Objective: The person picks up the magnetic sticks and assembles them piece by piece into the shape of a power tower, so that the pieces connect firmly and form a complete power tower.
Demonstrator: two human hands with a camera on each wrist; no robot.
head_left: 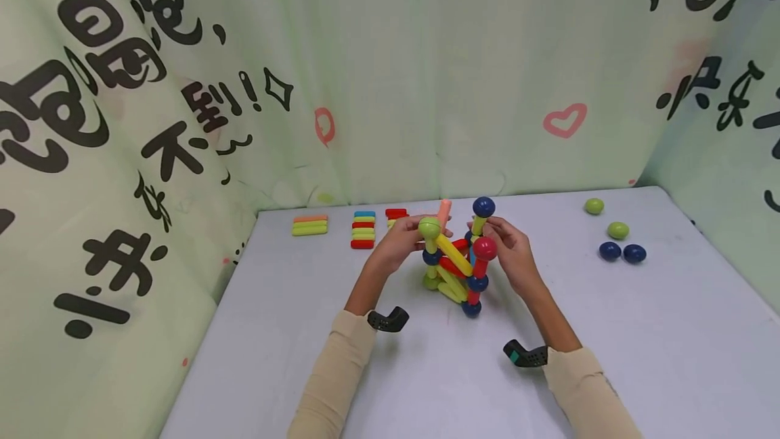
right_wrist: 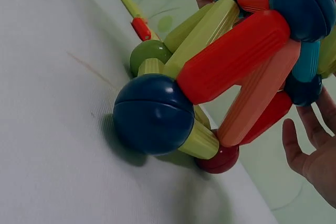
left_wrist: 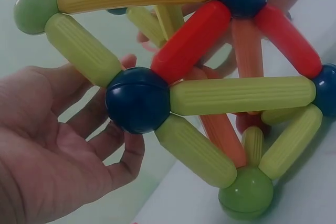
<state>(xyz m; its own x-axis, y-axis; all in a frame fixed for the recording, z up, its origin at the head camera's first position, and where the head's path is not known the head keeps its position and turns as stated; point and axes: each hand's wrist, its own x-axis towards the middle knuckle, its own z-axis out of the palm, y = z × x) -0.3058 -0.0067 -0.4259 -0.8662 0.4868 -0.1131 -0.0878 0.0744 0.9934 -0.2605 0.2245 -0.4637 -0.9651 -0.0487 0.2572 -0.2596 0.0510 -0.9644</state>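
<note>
A building-toy frame of coloured rods and balls (head_left: 452, 249) stands between both hands, its lowest balls at the table top. My left hand (head_left: 399, 242) holds it from the left; in the left wrist view its curled fingers (left_wrist: 128, 161) reach behind a blue ball (left_wrist: 137, 100). A salmon rod (head_left: 445, 211) sticks up by that hand's fingertips, its lower end hidden. From the right, my right hand (head_left: 510, 253) grips the frame's rear corner, below the high blue ball (head_left: 484, 206). In the right wrist view its fingers (right_wrist: 315, 129) lie around a smaller-looking blue ball (right_wrist: 303, 89).
At the back left lie rows of loose rods: one salmon and yellow-green row (head_left: 309, 225), one multicoloured row (head_left: 363, 230), and a red-topped row (head_left: 396, 213) partly behind the left hand. Two green balls (head_left: 618, 230) and two blue balls (head_left: 634, 253) lie at the right. A curtain (head_left: 475, 87) hangs behind the table.
</note>
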